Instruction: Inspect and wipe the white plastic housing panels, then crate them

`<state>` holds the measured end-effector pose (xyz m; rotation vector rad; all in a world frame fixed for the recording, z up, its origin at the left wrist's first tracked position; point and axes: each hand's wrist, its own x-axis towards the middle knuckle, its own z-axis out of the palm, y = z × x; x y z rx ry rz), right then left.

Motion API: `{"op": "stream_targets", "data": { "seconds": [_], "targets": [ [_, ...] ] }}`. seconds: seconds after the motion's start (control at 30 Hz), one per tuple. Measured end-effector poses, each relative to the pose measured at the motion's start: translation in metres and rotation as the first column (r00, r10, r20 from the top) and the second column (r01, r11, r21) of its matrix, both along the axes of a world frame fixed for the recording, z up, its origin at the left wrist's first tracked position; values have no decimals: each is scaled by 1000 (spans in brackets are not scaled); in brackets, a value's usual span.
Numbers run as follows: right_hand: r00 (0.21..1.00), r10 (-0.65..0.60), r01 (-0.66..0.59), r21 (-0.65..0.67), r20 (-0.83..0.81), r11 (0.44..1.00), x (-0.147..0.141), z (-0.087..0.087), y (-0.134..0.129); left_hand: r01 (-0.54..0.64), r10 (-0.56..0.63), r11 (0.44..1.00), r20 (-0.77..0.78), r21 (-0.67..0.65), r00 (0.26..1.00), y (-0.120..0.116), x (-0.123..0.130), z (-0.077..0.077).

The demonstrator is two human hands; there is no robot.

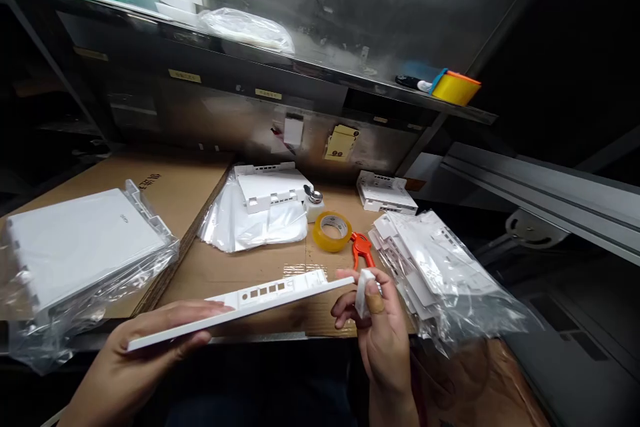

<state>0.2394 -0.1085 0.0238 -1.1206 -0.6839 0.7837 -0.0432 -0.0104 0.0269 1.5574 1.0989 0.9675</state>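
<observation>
My left hand (150, 343) grips the left end of a white plastic panel (270, 300), thumb below and fingers on top. The panel is seen nearly edge-on, with a row of square cut-outs along its raised side. At the panel's right end my right hand (380, 320) pinches a small white piece (364, 290) between thumb and fingers; a tan band wraps the thumb. Its index fingertip is close to the panel's corner. Just beyond lie a roll of yellow tape (332, 231) and an orange-red tool (361, 250).
Bagged white panels lie at left (85, 240) on cardboard (185, 193) and at right (440, 260). Behind are a white housing (273, 187) on clear bags, a metal-topped bottle (314, 203) and another housing (385, 192). A metal shelf (320, 73) spans the back.
</observation>
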Motion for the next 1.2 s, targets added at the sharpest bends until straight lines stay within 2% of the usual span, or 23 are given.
{"op": "stream_targets", "data": {
  "seconds": [0.1, 0.23, 0.5, 0.6, 0.67, 0.73, 0.77, 0.8, 0.83, 0.87, 0.9, 0.93, 1.0, 1.03, 1.1, 1.17, 1.2],
  "targets": [
    [999, -40, 40, -18, -8, 999, -5, -1, 2, 53, -53, 999, -14, 2, 998, -2, 7, 14],
    [996, -92, 92, -33, -15, 995, -8, -2, 3, 133, -130, 985, -29, 107, 991, -2, 10, 19],
    [991, -92, 88, -44, -95, 995, -13, 1, 9, 173, -182, 971, 40, 163, 982, 0, 9, 19],
    [987, -99, 97, -24, -126, 995, -12, 1, 10, 195, -208, 968, 69, 160, 976, 0, 8, 11],
    [980, -128, 134, 29, -154, 991, -12, 2, 9, 209, -242, 960, 171, 187, 955, 1, 11, 2],
    [969, -152, 175, 109, -193, 979, -14, 5, 6, 126, -199, 972, 415, 197, 888, 1, 18, -8],
    [965, -154, 186, 139, -213, 973, -16, 7, 4, 69, -133, 989, 568, 132, 812, 2, 23, -12],
    [962, -154, 193, 159, -227, 968, -18, 9, 2, 45, -40, 999, 705, 11, 708, 3, 28, -15],
    [961, -151, 194, 170, -233, 966, -20, 11, -1, 71, 74, 987, 802, -143, 592, 4, 33, -16],
    [962, -144, 187, 176, -231, 966, -22, 12, -3, 158, 188, 940, 847, -301, 498, 5, 37, -15],
    [967, -132, 173, 181, -220, 968, -24, 12, -6, 276, 284, 860, 852, -429, 439, 7, 41, -14],
    [973, -114, 152, 187, -203, 971, -24, 11, -7, 385, 354, 767, 839, -513, 412, 9, 43, -11],
    [986, -56, 88, 200, -159, 976, -19, 5, -8, 499, 433, 619, 793, -607, 429, 13, 47, -4],
    [992, -41, 65, 201, -122, 977, -14, 1, -6, 513, 452, 576, 771, -636, 448, 15, 47, -1],
    [995, -96, 95, 162, 2, 982, -2, -7, -1, 492, 480, 555, 742, -670, 469, 19, 48, 5],
    [951, -251, 234, 108, 181, 966, 10, -12, 6, 457, 506, 565, 726, -687, 466, 20, 49, 10],
    [900, -341, 324, 107, 271, 940, 12, -13, 9, 439, 518, 574, 721, -692, 460, 20, 50, 12]
  ]
}}
